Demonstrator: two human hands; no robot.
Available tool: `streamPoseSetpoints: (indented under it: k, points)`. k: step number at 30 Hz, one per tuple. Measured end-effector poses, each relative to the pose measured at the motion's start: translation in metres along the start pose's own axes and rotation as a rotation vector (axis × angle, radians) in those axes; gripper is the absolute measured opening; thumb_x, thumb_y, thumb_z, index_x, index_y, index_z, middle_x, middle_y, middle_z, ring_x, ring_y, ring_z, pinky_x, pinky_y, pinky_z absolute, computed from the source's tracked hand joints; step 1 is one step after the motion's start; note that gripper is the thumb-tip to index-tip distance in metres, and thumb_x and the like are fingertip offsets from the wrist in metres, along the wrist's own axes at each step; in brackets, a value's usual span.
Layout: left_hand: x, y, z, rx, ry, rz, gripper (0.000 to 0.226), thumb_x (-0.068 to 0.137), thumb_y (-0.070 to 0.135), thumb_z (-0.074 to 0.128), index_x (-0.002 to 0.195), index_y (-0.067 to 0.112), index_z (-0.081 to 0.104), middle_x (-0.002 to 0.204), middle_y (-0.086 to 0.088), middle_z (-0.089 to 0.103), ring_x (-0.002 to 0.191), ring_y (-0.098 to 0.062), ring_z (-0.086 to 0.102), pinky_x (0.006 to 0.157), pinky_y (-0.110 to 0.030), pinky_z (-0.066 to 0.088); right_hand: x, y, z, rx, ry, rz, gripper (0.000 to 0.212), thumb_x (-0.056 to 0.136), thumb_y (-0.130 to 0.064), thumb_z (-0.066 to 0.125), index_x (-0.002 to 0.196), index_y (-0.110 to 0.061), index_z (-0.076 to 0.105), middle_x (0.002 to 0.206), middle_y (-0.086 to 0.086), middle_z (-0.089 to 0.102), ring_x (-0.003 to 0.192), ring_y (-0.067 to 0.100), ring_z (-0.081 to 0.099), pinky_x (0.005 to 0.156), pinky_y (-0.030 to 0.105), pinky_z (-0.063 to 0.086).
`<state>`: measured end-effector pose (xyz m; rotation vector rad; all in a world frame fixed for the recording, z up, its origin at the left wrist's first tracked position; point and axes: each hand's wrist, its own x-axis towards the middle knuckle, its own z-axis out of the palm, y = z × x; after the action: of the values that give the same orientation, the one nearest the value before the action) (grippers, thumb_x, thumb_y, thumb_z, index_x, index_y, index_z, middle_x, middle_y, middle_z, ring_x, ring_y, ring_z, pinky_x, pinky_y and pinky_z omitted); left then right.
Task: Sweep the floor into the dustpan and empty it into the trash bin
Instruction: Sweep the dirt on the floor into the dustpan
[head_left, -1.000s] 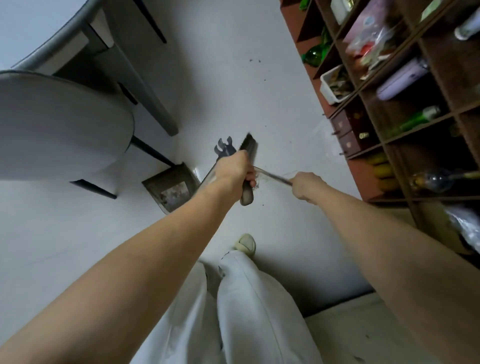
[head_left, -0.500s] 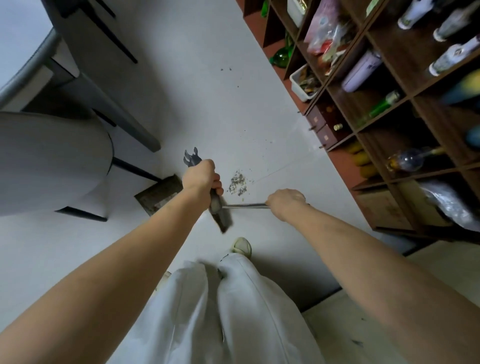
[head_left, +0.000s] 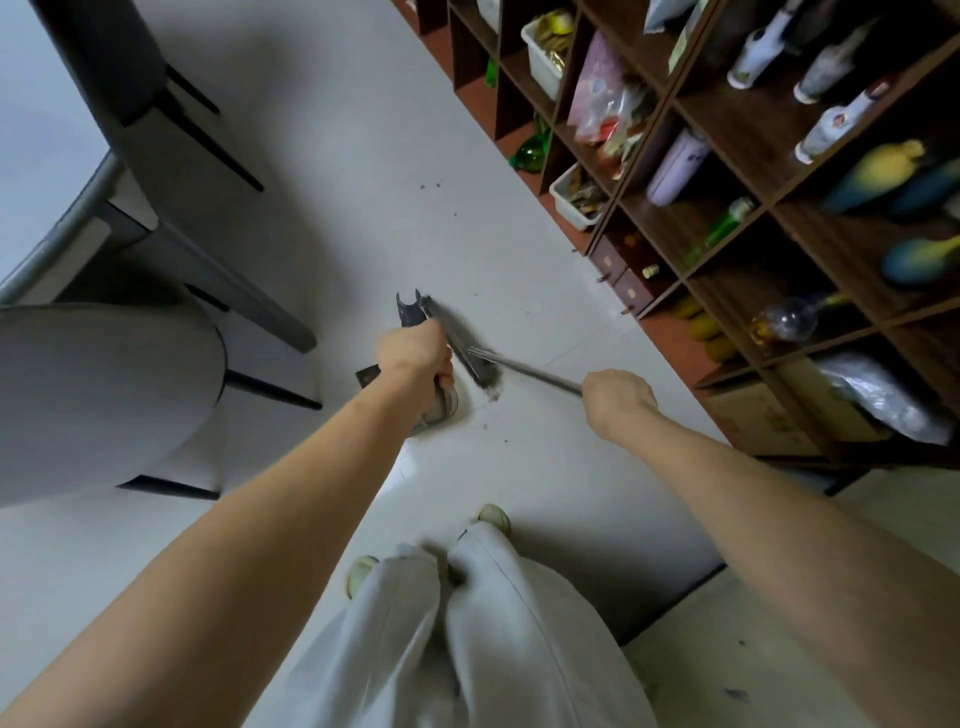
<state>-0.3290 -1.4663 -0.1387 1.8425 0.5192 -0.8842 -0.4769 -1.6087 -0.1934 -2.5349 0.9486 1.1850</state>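
Head view: left hand (head_left: 415, 351) clenches the dustpan handle (head_left: 409, 310), right hand (head_left: 618, 397) grasps the broom (head_left: 470, 353); a hard stroke could scatter debris (head_left: 491, 397) toward five o'clock, past the pan.

Floor (head_left: 363, 171) pale grey, dark specks; broom head (head_left: 462, 348) dark grey; trousers (head_left: 467, 639) off-white; shelving (head_left: 727, 119) dark brown; chair (head_left: 93, 395) grey.

The person's arms were bare, with no sleeves showing. The left hand (head_left: 415, 353) and right hand (head_left: 615, 397) wore nothing. The trousers (head_left: 467, 639) were loose and off-white, the shoes (head_left: 494, 516) pale.
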Motion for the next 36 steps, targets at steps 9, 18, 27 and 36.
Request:
streamPoseSetpoints:
  k: [9, 18, 27, 36]
  points:
    - [0.012, 0.021, 0.026, 0.302, -0.088, 0.129, 0.024, 0.089, 0.009, 0.044, 0.065, 0.009, 0.043, 0.053, -0.006, 0.044, 0.039, -0.019, 0.037, 0.037, -0.018, 0.028, -0.028, 0.000, 0.009, 0.734, -0.213, 0.269, 0.013, 0.093, 0.001, 0.040, 0.086, 0.002, 0.051, 0.067, 0.015, 0.053, 0.047, 0.021, 0.051, 0.038, 0.022, 0.038]
    - [0.047, 0.038, 0.014, 0.511, -0.475, 0.005, 0.033, 0.094, 0.007, 0.039, 0.062, 0.013, 0.034, 0.036, 0.001, 0.034, 0.027, -0.012, 0.028, 0.036, -0.015, 0.024, -0.039, -0.086, 0.033, 1.018, -0.154, 0.557, 0.047, 0.095, 0.002, 0.036, 0.141, -0.003, 0.030, 0.085, 0.014, 0.057, 0.048, 0.017, 0.051, 0.028, 0.019, 0.037]
    - [0.071, 0.036, -0.023, 0.716, -0.609, -0.113, 0.029, 0.092, 0.005, 0.034, 0.064, 0.015, 0.035, 0.033, 0.004, 0.028, 0.026, -0.012, 0.022, 0.039, -0.016, 0.023, -0.068, -0.154, 0.096, 1.467, -0.181, 0.836, 0.022, 0.095, 0.001, 0.041, 0.110, 0.004, 0.057, 0.066, 0.003, 0.041, 0.054, 0.011, 0.042, 0.032, 0.011, 0.037]
    - [0.100, 0.029, -0.034, 0.801, -0.650, -0.063, 0.030, 0.092, 0.005, 0.036, 0.064, 0.015, 0.037, 0.033, 0.005, 0.029, 0.024, -0.010, 0.022, 0.036, -0.013, 0.022, -0.040, -0.241, 0.125, 1.772, -0.266, 0.987, 0.022, 0.092, 0.004, 0.039, 0.073, -0.004, 0.047, 0.070, 0.012, 0.048, 0.060, 0.020, 0.051, 0.046, 0.024, 0.041]
